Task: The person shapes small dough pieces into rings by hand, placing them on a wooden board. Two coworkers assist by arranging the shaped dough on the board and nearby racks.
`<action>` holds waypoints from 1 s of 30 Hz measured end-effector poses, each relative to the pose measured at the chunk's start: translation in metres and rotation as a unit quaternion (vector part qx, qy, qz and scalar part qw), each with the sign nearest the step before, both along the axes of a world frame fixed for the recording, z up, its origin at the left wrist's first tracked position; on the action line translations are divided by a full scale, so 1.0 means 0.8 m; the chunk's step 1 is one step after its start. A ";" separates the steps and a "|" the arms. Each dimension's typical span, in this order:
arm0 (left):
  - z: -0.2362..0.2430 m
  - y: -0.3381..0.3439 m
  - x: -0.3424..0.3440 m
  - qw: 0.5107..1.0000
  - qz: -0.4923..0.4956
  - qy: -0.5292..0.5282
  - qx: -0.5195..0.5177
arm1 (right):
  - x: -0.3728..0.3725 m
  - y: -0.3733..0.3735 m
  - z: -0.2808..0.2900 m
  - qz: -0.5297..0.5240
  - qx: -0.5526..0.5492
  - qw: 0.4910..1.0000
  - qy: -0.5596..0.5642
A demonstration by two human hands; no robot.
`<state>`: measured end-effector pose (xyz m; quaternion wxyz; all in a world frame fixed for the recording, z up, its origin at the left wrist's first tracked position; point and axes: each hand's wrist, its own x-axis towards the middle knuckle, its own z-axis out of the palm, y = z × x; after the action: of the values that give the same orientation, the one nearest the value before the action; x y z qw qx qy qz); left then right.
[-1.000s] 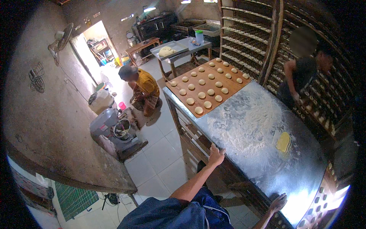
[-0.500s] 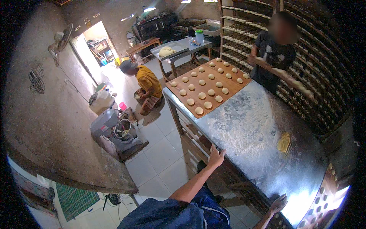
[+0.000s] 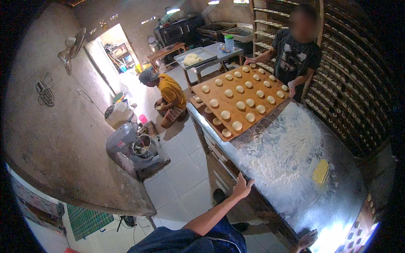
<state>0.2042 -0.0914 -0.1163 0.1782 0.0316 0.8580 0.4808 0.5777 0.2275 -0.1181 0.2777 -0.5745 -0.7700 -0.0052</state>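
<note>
My left hand [image 3: 242, 188] rests at the near long edge of the metal-topped table [image 3: 270, 147], its thumb and a finger apart and nothing in it. Farther right along that edge, my right hand [image 3: 308, 239] lies on the tabletop with fingers stretched out, also holding nothing. Flour covers much of the surface, and a flat yellowish piece [image 3: 321, 173] lies on it beyond my right hand. At the far end a co-worker [image 3: 295, 55] holds a wooden board [image 3: 236, 90] of pale dough rounds, tilted over another board [image 3: 198, 103] of rounds, which it mostly covers.
A second person in yellow [image 3: 171, 92] crouches on the tiled floor, near a mixer [image 3: 124, 137]. Tall racks of dough rounds [image 3: 341, 101] line the right side. A side table [image 3: 206, 59] behind bears a tray with dough. More rounds sit on a board [image 3: 356, 227] at lower right.
The co-worker has brought a board of dough rounds from beside the racks to over the board on the table. My hands stay at the table edge while the view shifts slightly.
</note>
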 end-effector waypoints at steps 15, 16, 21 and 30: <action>-0.011 -0.045 -0.028 0.988 -0.151 -0.011 0.033 | -0.045 -0.027 -0.007 -0.030 0.112 0.934 -0.337; 0.002 -0.055 -0.039 0.979 -0.191 -0.060 0.025 | -0.061 -0.038 -0.004 -0.047 0.082 0.943 -0.318; -0.008 -0.094 -0.128 0.943 -0.309 -0.123 0.003 | -0.169 -0.077 0.000 -0.080 0.010 0.974 -0.212; 0.023 -0.212 -0.286 0.949 -0.300 -0.086 -0.042 | -0.271 -0.099 0.002 -0.083 0.009 0.982 -0.172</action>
<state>-0.0245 -0.2610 -0.0977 0.3886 0.2380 0.8096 0.3700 0.3606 0.1479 -0.1166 0.1450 -0.6243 -0.7558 -0.1341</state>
